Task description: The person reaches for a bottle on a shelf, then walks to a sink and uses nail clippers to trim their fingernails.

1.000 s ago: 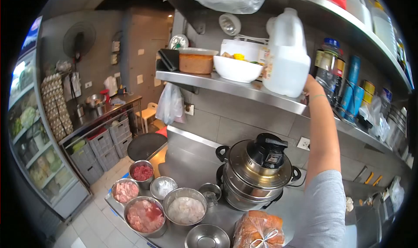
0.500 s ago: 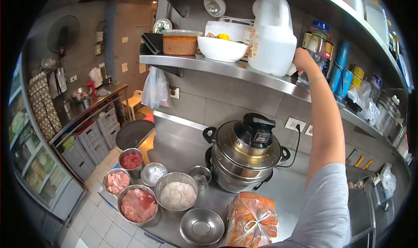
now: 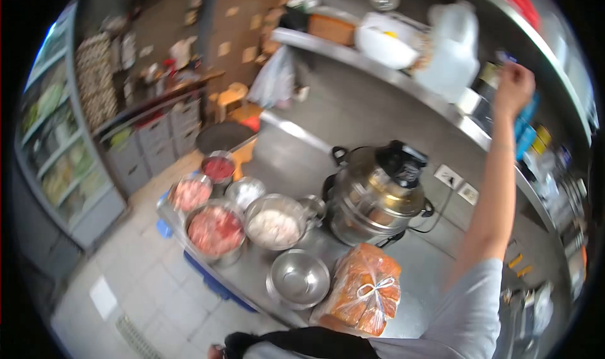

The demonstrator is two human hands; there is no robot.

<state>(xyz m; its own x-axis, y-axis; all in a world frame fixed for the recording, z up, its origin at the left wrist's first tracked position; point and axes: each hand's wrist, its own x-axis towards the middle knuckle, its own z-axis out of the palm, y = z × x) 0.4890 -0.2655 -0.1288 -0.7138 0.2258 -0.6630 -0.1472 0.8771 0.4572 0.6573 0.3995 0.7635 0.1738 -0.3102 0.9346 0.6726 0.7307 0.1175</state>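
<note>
My right hand (image 3: pixel 517 85) is raised in front of the upper shelf, its fingers curled closed. Motion blur hides what they hold, if anything. Close beside it are a blue-capped jar (image 3: pixel 506 57) and a white plastic jug (image 3: pixel 449 59). A small white item (image 3: pixel 468 100) sits at the shelf edge below the hand. At the bottom edge, only a sliver of my left hand (image 3: pixel 216 352) shows; its fingers cannot be made out. On the steel counter below lie a plastic bag of orange-brown loaves (image 3: pixel 365 289), tied with white string, and a bare steel bowl (image 3: pixel 298 279).
A large lidded pot (image 3: pixel 378 198) with a black top unit stands by the wall. Bowls of raw meat (image 3: pixel 216 231), pale white food (image 3: pixel 275 228) and white powder (image 3: pixel 246 194) crowd the counter's left. A glass-door fridge (image 3: pixel 66 126) is far left.
The view has swung left and tilted. My right hand has lifted from beside the jug at shelf level to near the jar's cap. A bit of my left hand now shows at the bottom.
</note>
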